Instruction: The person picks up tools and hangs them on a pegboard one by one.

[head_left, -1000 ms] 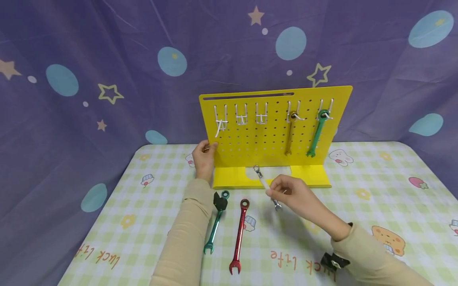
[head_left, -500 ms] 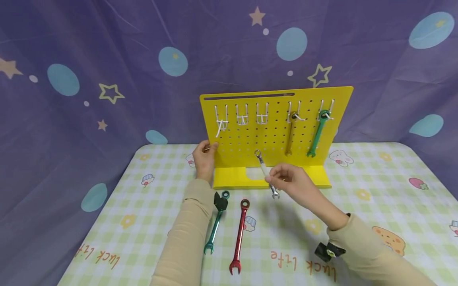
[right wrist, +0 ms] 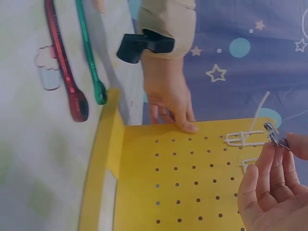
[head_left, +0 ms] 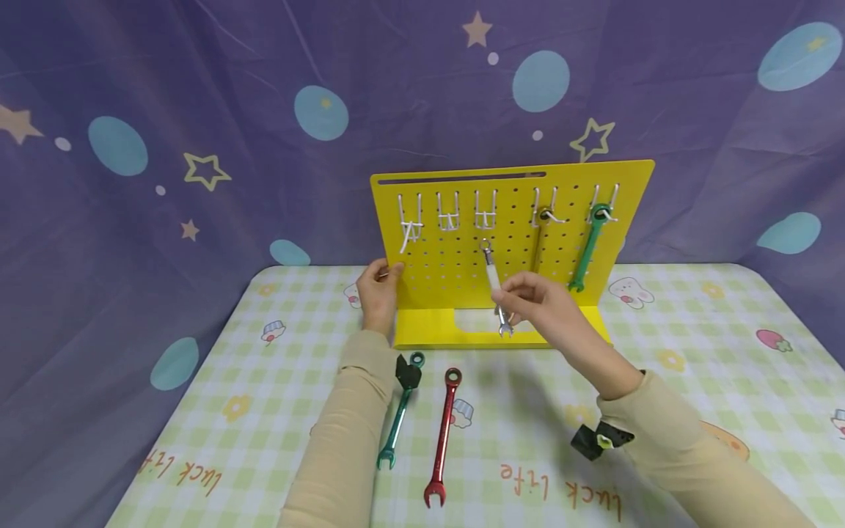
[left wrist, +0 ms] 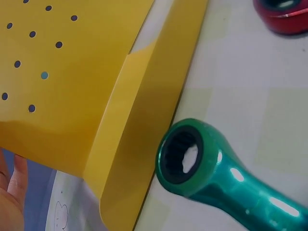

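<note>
A yellow pegboard (head_left: 442, 286) stands upright on the table, and my left hand (head_left: 378, 297) grips its left edge, thumb on the front face, fingers behind. In my right hand (head_left: 544, 308), thumb and fingers pinch a silver combination wrench (head_left: 492, 274) by its middle. Its ring end points up, just below the third white hook (head_left: 485, 214) from the left; its open end hangs down. In the right wrist view only one end of this wrench (right wrist: 273, 134) shows between the fingers. A gold wrench (head_left: 540, 242) and a green wrench (head_left: 587, 253) hang on the two rightmost hooks.
On the checked tablecloth (head_left: 297, 381) before the board lie a red wrench (head_left: 442, 440) and a second green wrench (head_left: 397, 425), partly covered by the left wrist's black camera mount (head_left: 408, 372). Two more white hooks (head_left: 448, 214) sit at the board's left. A purple curtain (head_left: 409, 88) hangs behind.
My right hand has risen from near the board's base, bringing the silver wrench up in front of the panel and turning it more upright. The left hand keeps its grip on the edge.
</note>
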`<state>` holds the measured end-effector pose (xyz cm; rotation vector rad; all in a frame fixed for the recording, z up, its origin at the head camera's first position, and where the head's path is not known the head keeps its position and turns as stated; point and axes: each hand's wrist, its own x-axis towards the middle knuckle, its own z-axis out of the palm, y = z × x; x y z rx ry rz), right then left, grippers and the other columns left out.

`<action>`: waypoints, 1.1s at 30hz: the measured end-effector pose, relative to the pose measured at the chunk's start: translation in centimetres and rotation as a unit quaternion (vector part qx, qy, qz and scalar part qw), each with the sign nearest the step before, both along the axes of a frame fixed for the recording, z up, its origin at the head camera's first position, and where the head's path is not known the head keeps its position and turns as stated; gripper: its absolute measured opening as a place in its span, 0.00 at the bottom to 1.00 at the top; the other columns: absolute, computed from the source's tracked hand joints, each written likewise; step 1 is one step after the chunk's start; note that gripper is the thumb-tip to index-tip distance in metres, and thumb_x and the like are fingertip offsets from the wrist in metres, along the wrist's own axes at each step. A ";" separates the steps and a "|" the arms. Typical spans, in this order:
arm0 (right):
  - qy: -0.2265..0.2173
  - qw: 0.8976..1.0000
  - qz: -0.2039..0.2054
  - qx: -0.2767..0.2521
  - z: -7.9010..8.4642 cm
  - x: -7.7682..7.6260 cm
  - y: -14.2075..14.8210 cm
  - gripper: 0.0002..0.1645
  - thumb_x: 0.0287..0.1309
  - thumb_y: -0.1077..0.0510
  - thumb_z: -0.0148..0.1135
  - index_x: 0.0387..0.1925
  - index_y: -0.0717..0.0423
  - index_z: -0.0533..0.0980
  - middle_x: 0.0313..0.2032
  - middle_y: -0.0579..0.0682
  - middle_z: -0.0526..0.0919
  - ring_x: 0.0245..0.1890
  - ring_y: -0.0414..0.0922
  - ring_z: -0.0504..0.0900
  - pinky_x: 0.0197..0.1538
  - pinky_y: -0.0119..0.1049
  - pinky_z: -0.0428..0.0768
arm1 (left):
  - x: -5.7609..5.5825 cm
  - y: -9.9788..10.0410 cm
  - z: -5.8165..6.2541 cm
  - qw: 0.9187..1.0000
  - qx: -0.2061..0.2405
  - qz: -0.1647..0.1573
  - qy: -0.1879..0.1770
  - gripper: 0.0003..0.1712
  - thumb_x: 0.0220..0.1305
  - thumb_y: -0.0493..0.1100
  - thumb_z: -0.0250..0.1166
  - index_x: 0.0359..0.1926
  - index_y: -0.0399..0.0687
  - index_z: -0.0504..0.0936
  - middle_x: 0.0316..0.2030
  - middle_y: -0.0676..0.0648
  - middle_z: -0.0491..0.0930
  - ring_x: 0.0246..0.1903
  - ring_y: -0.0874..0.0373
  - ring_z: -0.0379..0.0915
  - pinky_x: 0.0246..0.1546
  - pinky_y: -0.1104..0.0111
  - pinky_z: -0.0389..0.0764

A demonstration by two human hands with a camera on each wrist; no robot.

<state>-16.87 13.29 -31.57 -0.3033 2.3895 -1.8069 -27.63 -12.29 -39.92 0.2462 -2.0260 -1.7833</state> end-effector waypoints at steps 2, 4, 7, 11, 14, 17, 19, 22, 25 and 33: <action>-0.005 1.000 -0.002 -0.008 0.4 -0.3 -0.1 0.18 0.69 0.50 0.61 0.47 0.63 0.75 0.36 0.55 0.83 0.35 0.47 0.80 0.43 0.38 0.81 | 0.0 0.0 0.0 1.000 0.000 0.000 0.000 0.14 0.65 0.41 0.68 0.44 0.33 0.83 0.37 0.41 0.79 0.38 0.51 0.74 0.43 0.67 0.78; -0.007 1.000 -0.003 -0.013 0.6 -0.6 -0.1 0.19 0.69 0.50 0.61 0.47 0.63 0.75 0.37 0.55 0.83 0.36 0.46 0.80 0.44 0.38 0.82 | 0.0 0.0 0.0 1.000 0.000 0.000 0.000 0.14 0.64 0.41 0.68 0.44 0.33 0.84 0.37 0.41 0.79 0.38 0.51 0.74 0.42 0.68 0.78; -0.008 1.000 -0.007 -0.018 0.8 -1.0 -0.1 0.19 0.69 0.49 0.61 0.46 0.63 0.75 0.38 0.55 0.83 0.36 0.46 0.80 0.44 0.40 0.82 | 0.0 0.0 -0.1 1.000 0.000 0.000 0.002 0.14 0.64 0.41 0.68 0.44 0.33 0.84 0.37 0.41 0.79 0.37 0.52 0.74 0.41 0.69 0.78; -0.013 1.000 -0.014 -0.018 0.7 -1.6 -0.1 0.20 0.68 0.48 0.62 0.47 0.62 0.75 0.39 0.55 0.83 0.37 0.45 0.80 0.44 0.39 0.82 | -0.1 0.0 -0.2 1.000 0.001 0.000 0.004 0.14 0.65 0.41 0.68 0.44 0.33 0.84 0.37 0.41 0.79 0.37 0.53 0.74 0.40 0.71 0.77; -0.017 1.000 -0.019 -0.016 0.6 -2.1 -0.1 0.20 0.68 0.48 0.62 0.47 0.62 0.75 0.39 0.54 0.83 0.38 0.47 0.79 0.44 0.37 0.82 | -0.2 0.0 -0.3 1.000 0.002 0.001 0.007 0.13 0.65 0.40 0.68 0.43 0.33 0.84 0.36 0.41 0.79 0.36 0.54 0.74 0.39 0.72 0.77; -0.020 0.999 -0.022 -0.009 0.4 -2.6 0.0 0.21 0.68 0.47 0.62 0.47 0.62 0.75 0.39 0.53 0.83 0.39 0.48 0.79 0.45 0.38 0.82 | -0.2 0.0 -0.4 1.000 0.002 0.005 0.016 0.13 0.64 0.40 0.69 0.42 0.32 0.84 0.35 0.41 0.79 0.35 0.54 0.74 0.38 0.73 0.76; -0.022 0.999 -0.024 -0.005 0.4 -2.9 -0.1 0.21 0.68 0.47 0.61 0.47 0.62 0.74 0.40 0.53 0.82 0.39 0.49 0.79 0.45 0.39 0.82 | -0.3 0.0 -0.4 1.000 0.000 0.008 0.021 0.13 0.63 0.40 0.69 0.42 0.31 0.84 0.35 0.40 0.79 0.34 0.55 0.74 0.37 0.74 0.75; -0.019 0.999 -0.025 0.001 0.3 -3.3 -0.1 0.21 0.69 0.47 0.61 0.48 0.62 0.75 0.41 0.54 0.82 0.39 0.48 0.79 0.46 0.42 0.82 | -0.2 0.0 -0.4 1.000 -0.003 0.010 0.026 0.14 0.63 0.40 0.69 0.41 0.31 0.84 0.34 0.40 0.80 0.34 0.55 0.74 0.37 0.74 0.76; -0.017 1.000 -0.025 0.000 0.2 -3.8 -0.2 0.21 0.69 0.48 0.61 0.48 0.62 0.75 0.42 0.56 0.82 0.38 0.46 0.79 0.45 0.42 0.82 | -0.1 0.0 -0.2 1.000 -0.005 0.007 0.022 0.14 0.63 0.41 0.69 0.42 0.32 0.84 0.34 0.42 0.79 0.35 0.53 0.75 0.39 0.71 0.77; -0.027 0.999 -0.030 -0.005 0.0 -4.6 -0.3 0.21 0.69 0.50 0.60 0.50 0.65 0.74 0.43 0.59 0.81 0.35 0.43 0.79 0.39 0.31 0.82 | 0.1 -0.1 -0.2 1.000 0.001 -0.003 0.001 0.15 0.65 0.42 0.68 0.45 0.34 0.84 0.38 0.41 0.78 0.40 0.48 0.76 0.43 0.65 0.78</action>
